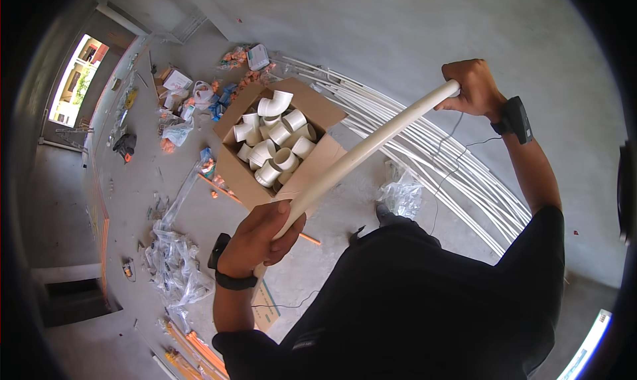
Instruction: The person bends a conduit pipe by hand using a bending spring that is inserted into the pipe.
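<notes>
A long cream plastic pipe runs slantwise in front of me, its right end higher than its left. My right hand is closed in a fist around the pipe at its upper right end. Lower down, my left hand wraps around the same pipe, and a short piece of it shows below the wrist. Beyond the pipe stands an open cardboard box, filled with several cream plastic elbow fittings. Both wrists wear black bands with a device.
Many thin white pipes lie bundled along the wall at right. Clear plastic wrap lies crumpled at left, with another clear bag near my feet. Bags and small boxes clutter the far floor. Orange pipes lie at lower left.
</notes>
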### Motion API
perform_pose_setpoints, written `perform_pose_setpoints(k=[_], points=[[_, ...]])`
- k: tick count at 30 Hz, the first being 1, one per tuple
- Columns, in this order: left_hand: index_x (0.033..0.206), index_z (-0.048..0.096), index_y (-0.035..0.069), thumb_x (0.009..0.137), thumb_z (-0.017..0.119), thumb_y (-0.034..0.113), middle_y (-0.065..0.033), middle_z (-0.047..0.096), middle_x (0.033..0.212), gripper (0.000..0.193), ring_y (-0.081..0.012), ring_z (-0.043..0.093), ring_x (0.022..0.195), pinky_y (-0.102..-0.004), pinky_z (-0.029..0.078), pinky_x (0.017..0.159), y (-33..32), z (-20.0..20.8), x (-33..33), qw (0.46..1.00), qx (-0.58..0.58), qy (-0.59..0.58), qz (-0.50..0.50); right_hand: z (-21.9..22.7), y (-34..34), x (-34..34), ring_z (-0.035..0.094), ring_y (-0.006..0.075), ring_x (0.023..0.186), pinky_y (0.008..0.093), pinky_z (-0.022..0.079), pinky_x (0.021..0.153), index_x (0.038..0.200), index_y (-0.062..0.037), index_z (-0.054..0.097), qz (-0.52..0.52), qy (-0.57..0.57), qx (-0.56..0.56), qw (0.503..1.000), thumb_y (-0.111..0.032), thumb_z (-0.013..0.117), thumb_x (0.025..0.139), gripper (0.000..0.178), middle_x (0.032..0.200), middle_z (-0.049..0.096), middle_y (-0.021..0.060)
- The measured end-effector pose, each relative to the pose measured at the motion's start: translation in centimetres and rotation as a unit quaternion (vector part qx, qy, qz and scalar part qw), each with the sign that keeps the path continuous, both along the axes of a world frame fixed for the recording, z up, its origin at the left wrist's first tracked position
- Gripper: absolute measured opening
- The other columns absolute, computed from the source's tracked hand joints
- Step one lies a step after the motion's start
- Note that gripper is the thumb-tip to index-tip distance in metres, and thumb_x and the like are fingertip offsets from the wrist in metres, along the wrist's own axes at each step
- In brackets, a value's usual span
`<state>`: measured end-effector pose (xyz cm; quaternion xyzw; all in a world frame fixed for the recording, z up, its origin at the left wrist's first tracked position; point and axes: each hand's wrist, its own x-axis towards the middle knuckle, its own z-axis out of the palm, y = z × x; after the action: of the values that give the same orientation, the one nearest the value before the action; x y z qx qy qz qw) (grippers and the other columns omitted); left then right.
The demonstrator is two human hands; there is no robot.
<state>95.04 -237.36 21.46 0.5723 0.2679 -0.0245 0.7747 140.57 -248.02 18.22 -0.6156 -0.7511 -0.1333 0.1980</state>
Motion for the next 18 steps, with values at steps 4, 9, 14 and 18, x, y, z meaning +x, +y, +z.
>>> perform_pose_setpoints(k=[4, 9, 14, 18], points=[[0.087, 0.053, 0.001, 0.105, 0.039, 0.042, 0.0064, 0.033, 0.052, 0.047, -0.0022, 0.028, 0.037, -0.0196, 0.023, 0.034, -0.7, 0.5, -0.9, 0.998, 0.025, -0.007, 0.051, -1.9, 0.3, -1.5, 0.052, 0.0286, 0.045, 0.0384, 0.039, 0.045, 0.059, -0.0083, 0.054, -0.038, 0.021, 0.020, 0.999, -0.074, 0.072, 0.066, 0.068, 0.051, 0.052, 0.0071], [0.087, 0.055, -0.001, 0.105, 0.040, 0.040, 0.0047, 0.035, 0.050, 0.046, -0.0037, 0.026, 0.035, -0.0211, 0.022, 0.032, -0.2, 0.2, -1.1, 0.991, 0.069, -0.031, 0.109, -4.8, 0.3, -3.6, 0.049, 0.0299, 0.044, 0.0392, 0.037, 0.045, 0.058, -0.0069, 0.054, -0.075, 0.099, 0.033, 0.992, -0.075, 0.071, 0.067, 0.070, 0.050, 0.050, 0.0085], [0.083, 0.053, -0.001, 0.104, 0.041, 0.039, 0.0042, 0.034, 0.048, 0.046, -0.0043, 0.025, 0.033, -0.0219, 0.020, 0.030, -0.5, 1.9, 0.0, 0.980, 0.131, -0.032, 0.148, -5.5, -0.8, -5.2, 0.050, 0.0287, 0.043, 0.0388, 0.039, 0.045, 0.060, -0.0064, 0.061, -0.112, 0.169, 0.056, 0.978, -0.068, 0.074, 0.069, 0.064, 0.048, 0.051, 0.0089], [0.080, 0.051, -0.001, 0.103, 0.043, 0.038, 0.0041, 0.034, 0.046, 0.046, -0.0049, 0.025, 0.032, -0.0223, 0.018, 0.029, -0.4, 3.8, 0.6, 0.969, 0.154, -0.088, 0.169, -5.2, -0.7, -6.4, 0.052, 0.0308, 0.046, 0.0400, 0.040, 0.047, 0.062, -0.0047, 0.063, -0.131, 0.233, 0.092, 0.959, -0.064, 0.074, 0.070, 0.061, 0.050, 0.052, 0.0111]])
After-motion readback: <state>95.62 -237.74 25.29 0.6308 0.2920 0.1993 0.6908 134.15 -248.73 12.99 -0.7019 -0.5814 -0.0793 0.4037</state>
